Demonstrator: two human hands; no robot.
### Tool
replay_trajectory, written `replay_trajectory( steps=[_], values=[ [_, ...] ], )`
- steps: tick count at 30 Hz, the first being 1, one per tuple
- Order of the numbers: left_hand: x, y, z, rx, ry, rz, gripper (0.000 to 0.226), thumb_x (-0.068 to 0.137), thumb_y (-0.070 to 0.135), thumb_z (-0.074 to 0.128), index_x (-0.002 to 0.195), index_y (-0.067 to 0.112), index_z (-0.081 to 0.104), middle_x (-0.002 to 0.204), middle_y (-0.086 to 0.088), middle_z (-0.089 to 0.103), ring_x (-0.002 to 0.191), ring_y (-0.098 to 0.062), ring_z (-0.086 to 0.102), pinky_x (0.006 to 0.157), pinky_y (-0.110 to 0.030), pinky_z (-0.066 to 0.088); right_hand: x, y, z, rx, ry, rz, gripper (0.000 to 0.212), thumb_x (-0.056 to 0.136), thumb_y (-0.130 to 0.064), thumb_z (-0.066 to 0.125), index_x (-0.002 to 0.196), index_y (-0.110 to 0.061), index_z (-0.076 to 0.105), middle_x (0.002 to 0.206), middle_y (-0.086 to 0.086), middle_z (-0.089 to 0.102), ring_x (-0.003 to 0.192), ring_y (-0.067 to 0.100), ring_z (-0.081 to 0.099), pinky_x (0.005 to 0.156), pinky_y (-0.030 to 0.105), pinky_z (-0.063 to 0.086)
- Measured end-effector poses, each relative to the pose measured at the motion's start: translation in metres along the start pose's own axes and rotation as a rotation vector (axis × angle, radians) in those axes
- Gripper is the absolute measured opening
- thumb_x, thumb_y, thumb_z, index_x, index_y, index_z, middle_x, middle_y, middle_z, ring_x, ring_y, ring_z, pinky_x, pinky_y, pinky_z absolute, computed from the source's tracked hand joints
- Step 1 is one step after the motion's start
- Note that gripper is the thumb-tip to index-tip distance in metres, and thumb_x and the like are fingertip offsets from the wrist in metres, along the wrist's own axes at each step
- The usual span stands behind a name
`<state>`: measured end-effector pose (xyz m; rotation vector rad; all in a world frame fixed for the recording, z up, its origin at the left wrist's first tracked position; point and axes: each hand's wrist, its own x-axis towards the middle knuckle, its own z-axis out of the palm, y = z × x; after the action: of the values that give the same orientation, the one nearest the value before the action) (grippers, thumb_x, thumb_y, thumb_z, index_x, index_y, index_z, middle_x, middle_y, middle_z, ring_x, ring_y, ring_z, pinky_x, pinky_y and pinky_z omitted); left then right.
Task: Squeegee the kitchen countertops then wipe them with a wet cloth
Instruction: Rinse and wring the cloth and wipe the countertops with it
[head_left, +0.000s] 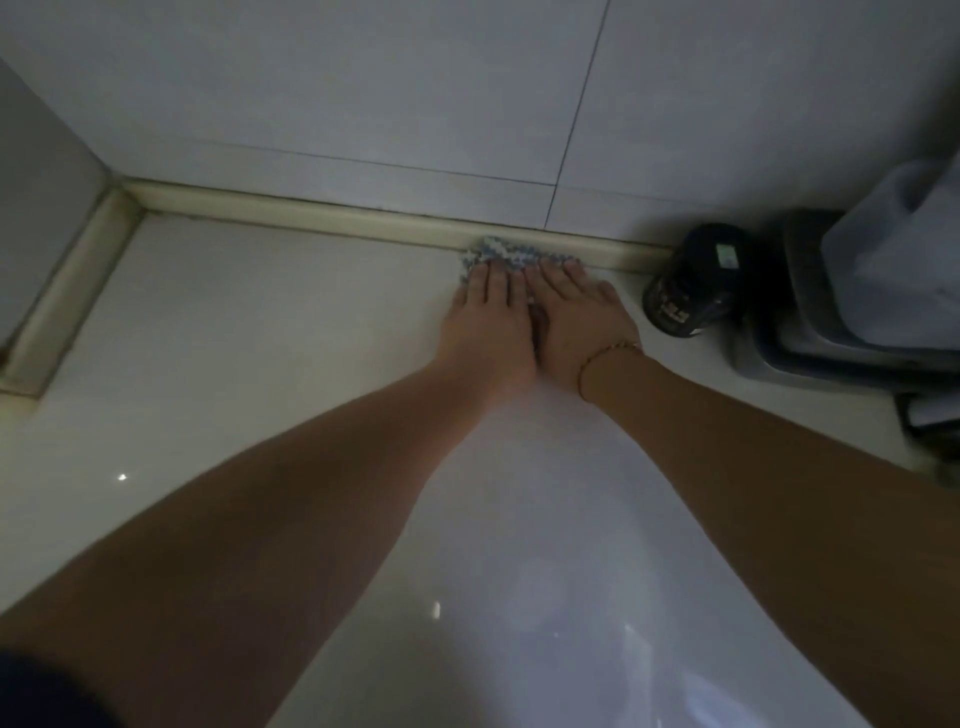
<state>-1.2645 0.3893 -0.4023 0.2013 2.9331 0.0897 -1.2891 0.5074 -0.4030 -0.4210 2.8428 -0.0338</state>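
- Nearest the camera, the glossy white stone countertop (270, 395) shows soft highlights and a faint sheen between the two forearms. Whether that is moisture cannot be told in the dim light.
- No squeegee is in view. Since a cloth is already under the hands, the squeegee pass is judged finished and the wiping step is under way.
- The person's bare forearms reach forward from the near edge and converge toward the pale beige raised strip (322, 213) that runs along the back of the countertop.
- The left hand (491, 322) lies flat, fingers straight and close together, pressing down on the cloth just in front of that strip.
- The right hand (582, 317) lies beside it, touching it, fingers likewise straight and flat on the cloth. A thin gold-coloured bracelet (610, 351) circles its wrist.
- The small blue-and-white checked woven cloth (498, 252) is mostly hidden beneath the fingers. Its far edge shows past the fingertips, pushed against the foot of the strip.
- To the right of the strip's visible end stands a dark cylindrical jar with a small green label (696, 280), and further right a grey plastic rack (810, 332), so that corner probably remains to be wiped.
- How much of the remaining surface has been wiped cannot be judged.
- Beyond the strip rises the pale grey tiled wall (363, 88).
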Motion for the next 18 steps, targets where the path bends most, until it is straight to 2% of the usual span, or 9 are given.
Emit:
replay_trajectory(
  steps=[7, 10, 13, 18],
  values=[
    [-0.006, 0.022, 0.000, -0.022, -0.045, -0.023, 0.073, 0.097, 0.038, 0.033, 0.153, 0.008, -0.003, 0.160, -0.015, -0.007, 0.148, -0.031, -0.006, 0.120, -0.041, 0.004, -0.005, 0.012, 0.000, 0.003, -0.005, 0.027, 0.055, 0.103, -0.033, 0.021, 0.155, -0.020, 0.008, 0.163, -0.001, 0.003, 0.150, 0.021, 0.004, 0.119, 0.039, 0.008],
    [-0.021, 0.032, 0.001, -0.023, -0.044, 0.010, 0.072, 0.098, 0.037, 0.032, 0.153, 0.007, -0.004, 0.160, -0.016, -0.008, 0.147, -0.032, -0.006, 0.120, -0.041, 0.004, -0.023, 0.012, 0.002, -0.031, -0.024, 0.051, 0.055, 0.103, -0.031, 0.022, 0.155, -0.019, 0.008, 0.163, 0.000, 0.004, 0.150, 0.023, 0.005, 0.119, 0.043, 0.008],
    [-0.052, 0.038, 0.005, -0.020, -0.058, 0.044, 0.071, 0.099, 0.036, 0.030, 0.153, 0.007, -0.006, 0.160, -0.015, -0.011, 0.147, -0.032, -0.008, 0.121, -0.040, 0.003, -0.058, 0.007, 0.008, -0.036, -0.033, 0.087, 0.056, 0.102, -0.033, 0.023, 0.155, -0.021, 0.008, 0.163, -0.001, 0.004, 0.150, 0.022, 0.004, 0.119, 0.048, 0.007],
    [-0.152, 0.052, 0.022, -0.014, -0.100, 0.092, 0.070, 0.099, 0.033, 0.029, 0.152, 0.005, -0.007, 0.159, -0.018, -0.012, 0.147, -0.034, -0.010, 0.119, -0.040, -0.002, -0.159, -0.015, 0.033, -0.013, -0.104, 0.091, 0.058, 0.099, -0.039, 0.017, 0.155, -0.025, 0.007, 0.163, -0.005, 0.001, 0.150, 0.018, -0.002, 0.118, 0.045, 0.006]
  ],
)
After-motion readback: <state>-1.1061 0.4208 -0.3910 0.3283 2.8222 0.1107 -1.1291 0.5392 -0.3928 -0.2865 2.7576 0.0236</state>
